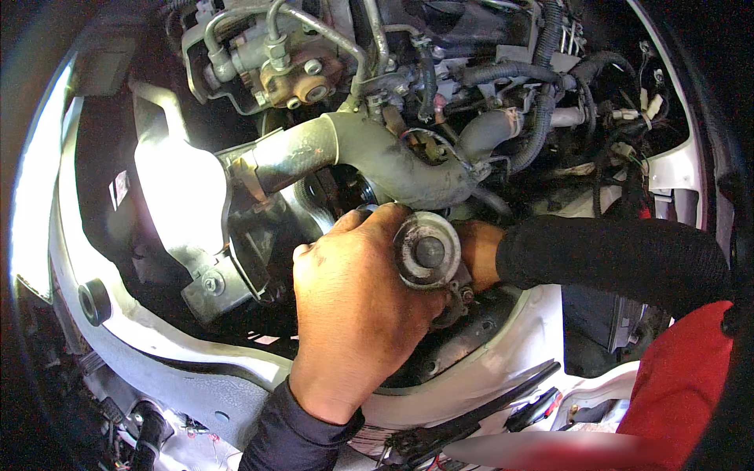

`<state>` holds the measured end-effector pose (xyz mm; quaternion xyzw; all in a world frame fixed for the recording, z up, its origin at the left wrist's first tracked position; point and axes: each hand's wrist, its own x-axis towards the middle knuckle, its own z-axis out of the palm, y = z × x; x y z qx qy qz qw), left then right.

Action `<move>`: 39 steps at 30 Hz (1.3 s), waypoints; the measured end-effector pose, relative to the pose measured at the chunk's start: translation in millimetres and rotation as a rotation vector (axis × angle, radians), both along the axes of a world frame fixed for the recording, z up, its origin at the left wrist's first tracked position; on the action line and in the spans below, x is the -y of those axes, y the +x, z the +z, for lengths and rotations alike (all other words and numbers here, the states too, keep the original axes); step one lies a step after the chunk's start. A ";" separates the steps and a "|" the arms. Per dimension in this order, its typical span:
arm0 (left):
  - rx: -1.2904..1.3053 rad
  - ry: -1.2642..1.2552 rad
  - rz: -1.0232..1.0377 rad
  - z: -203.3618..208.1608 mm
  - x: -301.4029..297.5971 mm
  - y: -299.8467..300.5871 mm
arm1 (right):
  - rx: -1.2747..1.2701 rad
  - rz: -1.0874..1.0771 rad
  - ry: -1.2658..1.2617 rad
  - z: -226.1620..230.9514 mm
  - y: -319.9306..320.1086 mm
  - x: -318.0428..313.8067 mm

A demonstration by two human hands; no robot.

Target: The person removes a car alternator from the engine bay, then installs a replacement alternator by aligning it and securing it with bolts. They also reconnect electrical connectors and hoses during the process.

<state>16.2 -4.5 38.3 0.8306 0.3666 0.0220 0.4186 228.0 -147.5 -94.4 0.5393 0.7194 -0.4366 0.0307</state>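
Note:
My left hand [353,306] reaches in from the lower edge, back of the hand up. Its fingers curl down beneath a thick grey hose [393,157], closed round something hidden from view. Against its right side sits a round, dirty metal fitting [428,251] with a small bolted flange [455,304] below. My right forearm, in a black sleeve [613,251], comes across from the right. Just the wrist of my right hand [477,253] shows; the fitting and my left hand hide its fingers, so its grip cannot be made out.
Beyond my hands lie an engine with metal pipes [322,31], a pump-like metal unit [302,82] and ribbed black conduit [542,110]. A brightly lit metal bracket [181,188] stands left. White body panels [510,337] curve along the near side, with a long black bar [487,408] across them.

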 end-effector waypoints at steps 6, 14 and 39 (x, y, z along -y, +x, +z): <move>-0.024 -0.033 -0.007 0.3 -0.5 0.6 | -0.091 0.068 0.036 -23.8 4.4 1.9; 0.026 -0.088 0.005 0.5 -2.5 -0.6 | 0.232 0.275 -0.323 69.2 0.5 -51.9; -0.014 -0.133 -0.030 6.9 -6.7 6.8 | -0.042 -1.092 0.252 225.0 25.3 25.6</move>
